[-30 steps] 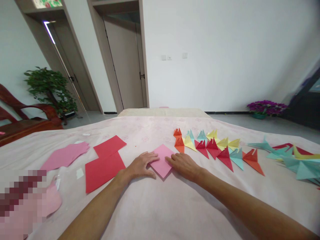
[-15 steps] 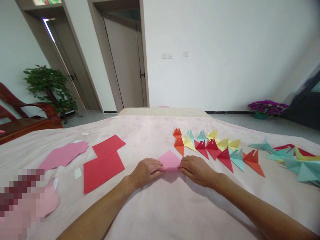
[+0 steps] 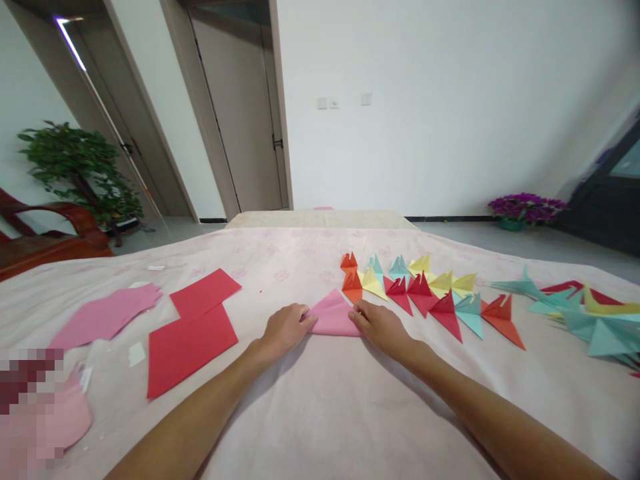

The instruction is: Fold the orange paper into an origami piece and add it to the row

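Observation:
A sheet of pink paper (image 3: 334,320), folded into a triangle with its point away from me, lies in front of me between both hands. My left hand (image 3: 289,327) pinches its left corner, fingers closed. At the opposite corner, my right hand (image 3: 381,327) grips the paper between thumb and fingers. Just beyond the right hand stand folded paper cranes in several colours, among them an orange crane (image 3: 353,287) and a red crane (image 3: 397,292).
Red paper sheets (image 3: 193,340) and pink paper sheets (image 3: 107,313) lie on the left of the pale tablecloth (image 3: 320,413). More paper cranes (image 3: 607,330) are heaped at the far right. Behind are a wooden chair (image 3: 65,230), a plant (image 3: 75,167) and purple flowers (image 3: 527,205).
The pink paper has gone from a diamond-like shape with a raised near edge to a flatter triangle. Both hands keep hold of its corners. The view has shifted slightly.

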